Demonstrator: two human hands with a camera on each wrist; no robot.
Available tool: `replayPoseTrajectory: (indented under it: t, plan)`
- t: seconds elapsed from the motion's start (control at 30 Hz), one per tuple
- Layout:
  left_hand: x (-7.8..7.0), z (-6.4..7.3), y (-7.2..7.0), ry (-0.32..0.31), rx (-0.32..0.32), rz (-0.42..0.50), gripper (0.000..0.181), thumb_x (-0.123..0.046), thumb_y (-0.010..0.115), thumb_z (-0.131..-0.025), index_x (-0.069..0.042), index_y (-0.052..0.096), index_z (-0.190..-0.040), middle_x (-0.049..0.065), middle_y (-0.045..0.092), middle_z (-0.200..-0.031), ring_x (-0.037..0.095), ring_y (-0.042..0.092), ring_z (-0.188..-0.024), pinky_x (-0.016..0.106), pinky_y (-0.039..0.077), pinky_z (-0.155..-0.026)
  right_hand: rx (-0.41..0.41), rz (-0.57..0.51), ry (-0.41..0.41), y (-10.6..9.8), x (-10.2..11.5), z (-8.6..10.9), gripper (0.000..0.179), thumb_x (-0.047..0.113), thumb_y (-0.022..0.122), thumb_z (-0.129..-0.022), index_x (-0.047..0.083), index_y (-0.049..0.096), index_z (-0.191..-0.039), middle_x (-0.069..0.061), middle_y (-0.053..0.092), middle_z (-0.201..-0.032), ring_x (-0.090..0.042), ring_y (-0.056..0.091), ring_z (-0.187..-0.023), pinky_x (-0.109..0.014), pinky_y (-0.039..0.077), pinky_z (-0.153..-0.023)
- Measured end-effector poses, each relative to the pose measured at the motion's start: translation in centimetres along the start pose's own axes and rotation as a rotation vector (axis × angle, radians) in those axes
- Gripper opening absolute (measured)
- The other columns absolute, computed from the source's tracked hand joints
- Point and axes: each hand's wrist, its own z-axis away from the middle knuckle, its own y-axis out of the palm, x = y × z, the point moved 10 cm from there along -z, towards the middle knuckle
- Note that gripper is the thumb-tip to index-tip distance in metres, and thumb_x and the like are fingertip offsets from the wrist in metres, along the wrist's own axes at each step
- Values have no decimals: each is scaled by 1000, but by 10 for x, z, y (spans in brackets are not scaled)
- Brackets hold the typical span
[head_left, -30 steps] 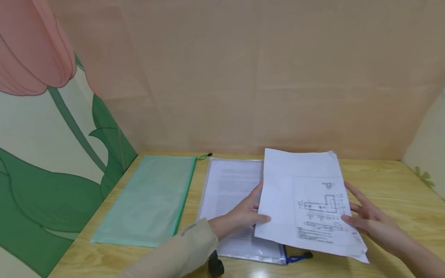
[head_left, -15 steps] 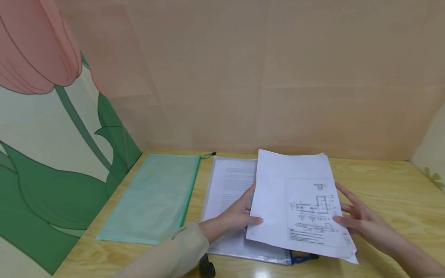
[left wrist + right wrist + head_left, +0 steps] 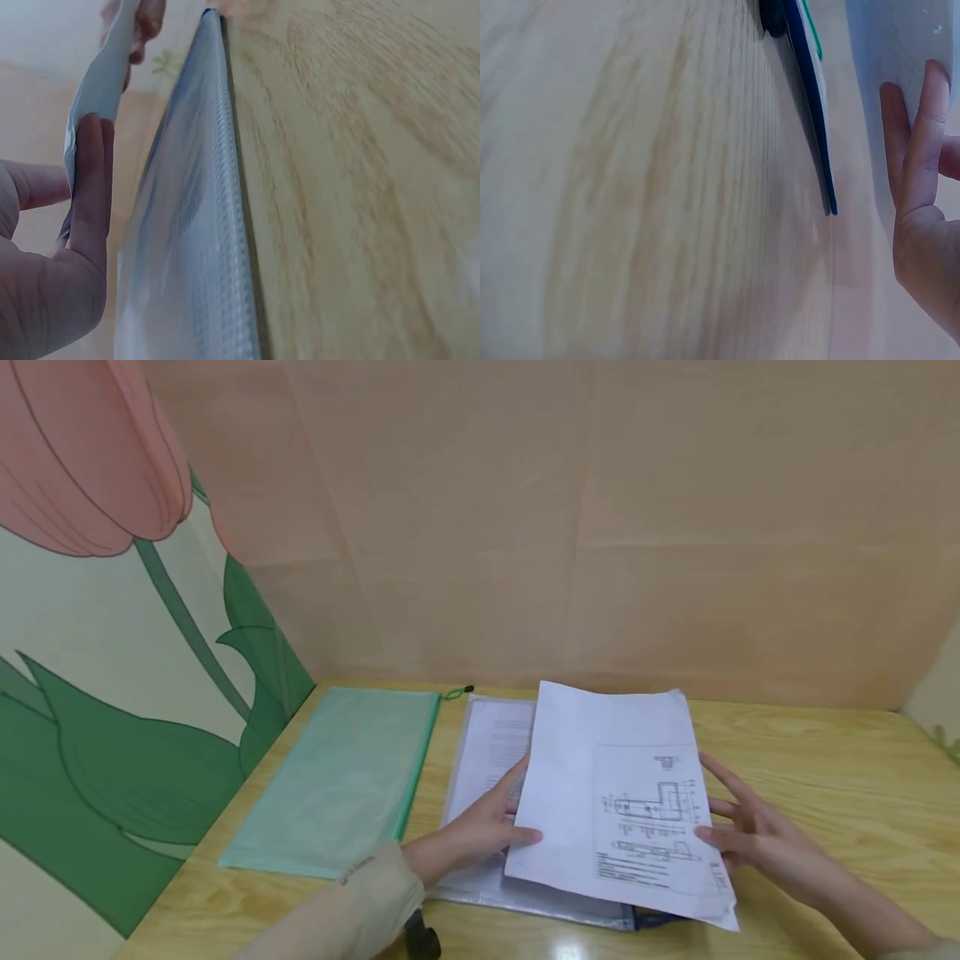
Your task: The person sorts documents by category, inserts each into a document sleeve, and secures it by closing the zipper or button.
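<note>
Both hands hold white paper sheets [image 3: 562, 793] printed with a technical drawing, one hand at each side edge. The left hand [image 3: 487, 827] pinches the left edge, thumb on top and fingers beneath. At the opposite edge the right hand [image 3: 757, 839] does the same. In both wrist views the paper is raised above the table. Under it lies a clear zip file bag [image 3: 487, 735] with printed pages inside. The paper covers most of that bag's right part and its blue zip edge. How many sheets are held I cannot tell.
A green zip file bag [image 3: 337, 777] lies flat to the left, its green pull cord [image 3: 457, 692] near the wall. The wood-grain table [image 3: 810, 752] meets a beige wall covering [image 3: 525, 527] at the back. A flower-patterned panel [image 3: 172, 693] borders the left side.
The paper and both hands have shifted left, over more of the clear bag. The grip on both edges stays the same. The head view has turned slightly right.
</note>
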Motion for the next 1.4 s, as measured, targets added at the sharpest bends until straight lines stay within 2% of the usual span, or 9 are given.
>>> replayPoseTrajectory:
  t: [0.3,0.63,0.83,1.1,1.23,1.4]
  plan:
    - [-1,14,-23,-3,-46,-47,98,6,66,-85,-43,13,-152,19,67,-108,28,69,-88,41,58,-73,-41,27,-5,14,6,-19,92,-3,50,-95,33,-13,-153,17,60,-125,-23,69,-92,-35,57,-60]
    - [-1,23,-42,-3,-80,-73,96,3,65,-86,-44,13,-152,20,66,-113,28,70,-90,40,58,-74,2,-37,-43,31,11,-37,91,-4,48,-96,32,-13,-153,12,60,-126,-23,69,-96,-36,58,-66]
    - [0,27,-50,-14,-103,-32,96,4,66,-86,-46,15,-150,20,65,-114,28,70,-89,40,58,-75,12,-42,-47,40,12,-45,92,-4,48,-96,32,-15,-152,7,61,-124,-25,69,-97,-40,59,-69]
    - [-1,34,-58,2,-78,-14,96,2,65,-87,-45,11,-151,22,65,-118,29,70,-91,39,58,-77,22,-84,-45,49,13,-54,96,-4,50,-95,34,-18,-151,6,61,-123,-25,69,-99,-41,59,-72]
    - [-1,36,-63,17,-69,-13,96,3,64,-87,-44,11,-152,23,62,-122,30,70,-92,40,58,-76,-4,-82,-45,52,14,-58,98,-3,53,-94,36,-16,-151,7,61,-122,-24,69,-99,-39,59,-72]
    - [0,38,-69,29,-78,-8,96,4,64,-87,-44,12,-152,25,58,-127,30,70,-93,41,59,-74,-69,-60,-7,53,9,-62,99,-1,56,-93,40,-13,-151,8,62,-120,-22,69,-98,-34,58,-70]
